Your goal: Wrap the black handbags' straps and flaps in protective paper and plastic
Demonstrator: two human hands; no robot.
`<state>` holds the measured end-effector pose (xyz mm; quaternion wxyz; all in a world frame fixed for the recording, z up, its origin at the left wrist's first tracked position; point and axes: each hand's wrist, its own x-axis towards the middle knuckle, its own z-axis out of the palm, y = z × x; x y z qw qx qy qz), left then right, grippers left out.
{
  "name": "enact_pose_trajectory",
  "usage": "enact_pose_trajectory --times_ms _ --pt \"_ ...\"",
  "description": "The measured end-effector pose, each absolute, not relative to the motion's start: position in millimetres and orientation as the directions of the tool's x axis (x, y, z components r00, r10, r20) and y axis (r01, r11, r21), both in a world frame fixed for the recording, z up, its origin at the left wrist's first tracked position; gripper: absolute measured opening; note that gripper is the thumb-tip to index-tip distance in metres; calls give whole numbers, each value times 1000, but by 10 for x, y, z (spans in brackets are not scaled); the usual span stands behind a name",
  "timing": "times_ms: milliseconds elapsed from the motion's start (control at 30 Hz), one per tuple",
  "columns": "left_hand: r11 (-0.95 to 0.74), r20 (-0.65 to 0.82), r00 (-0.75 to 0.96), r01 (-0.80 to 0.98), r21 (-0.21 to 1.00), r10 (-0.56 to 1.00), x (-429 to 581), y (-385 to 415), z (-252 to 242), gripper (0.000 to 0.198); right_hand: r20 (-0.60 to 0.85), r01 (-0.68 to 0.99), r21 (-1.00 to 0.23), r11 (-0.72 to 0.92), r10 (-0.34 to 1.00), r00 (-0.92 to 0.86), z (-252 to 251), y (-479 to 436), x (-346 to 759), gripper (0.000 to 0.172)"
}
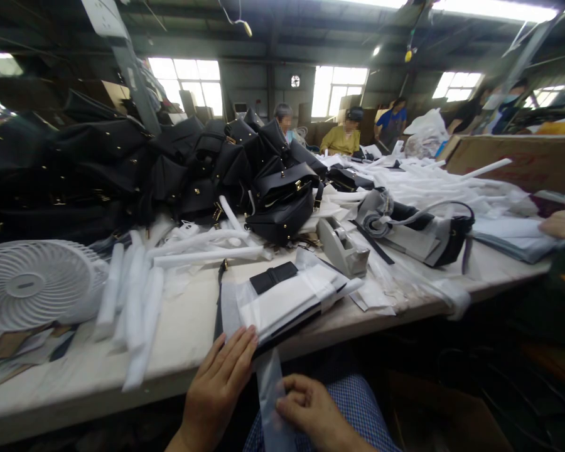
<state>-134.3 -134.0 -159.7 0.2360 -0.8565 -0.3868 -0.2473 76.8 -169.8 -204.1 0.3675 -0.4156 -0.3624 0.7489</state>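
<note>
Daylight glares white through windows (186, 70) well beyond the left hand (223, 376); strip lights (496, 9) high above it burn out. The tabletop (183, 307) beside it is softly lit, while deep shadow lies right of the right hand (308, 405). Focus is soft, and the outer edges stretch.

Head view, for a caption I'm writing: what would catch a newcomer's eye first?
Probably the heap of black bags at left and middle back, then the white fan at far left. In front, the left hand touches a wrapped bundle; the right hand holds a translucent strip.
</note>
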Motion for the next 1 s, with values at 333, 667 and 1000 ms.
enact_pose_trajectory --times_ms 333,667,1000 --pt "-588 644 521 798 -134 560 -1314 -1346 -1615 42 -416 -75 -883 -464 846 -333 -2019 -1842 874 58" --pt "-598 649 489 799 -64 583 -1310 -1363 -1601 41 -366 -82 -898 -433 836 -409 -1538 -1743 1048 64" --pt "-606 688 378 788 112 619 -1258 -1368 -1596 38 -291 -46 -929 -366 805 -517 -1404 -1596 1157 34"
